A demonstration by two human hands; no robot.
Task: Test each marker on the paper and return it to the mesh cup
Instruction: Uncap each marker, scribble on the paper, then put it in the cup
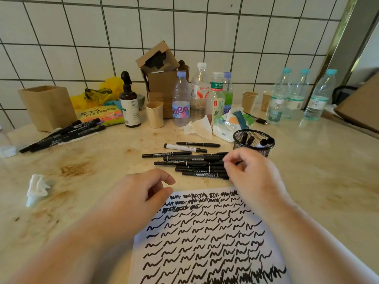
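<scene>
A white paper (205, 238) covered in rows of black squiggles lies at the near edge of the counter. Behind it is a pile of several black markers (190, 162), with a white-barrelled marker (180, 148) at its far side. The black mesh cup (240, 146) stands behind the pile's right end and holds a few markers. My right hand (252, 173) is over the pile's right end, fingers pinched on the end of one black marker that still lies there. My left hand (141, 193) rests on the paper's top left corner, fingers loosely curled and holding nothing.
A second bunch of black markers (63, 134) lies at the far left by a wooden box (48, 107). Water bottles (181, 99), a spray bottle (130, 103), paper cups (155, 114) and cardboard boxes line the tiled wall. A crumpled tissue (37, 188) lies left.
</scene>
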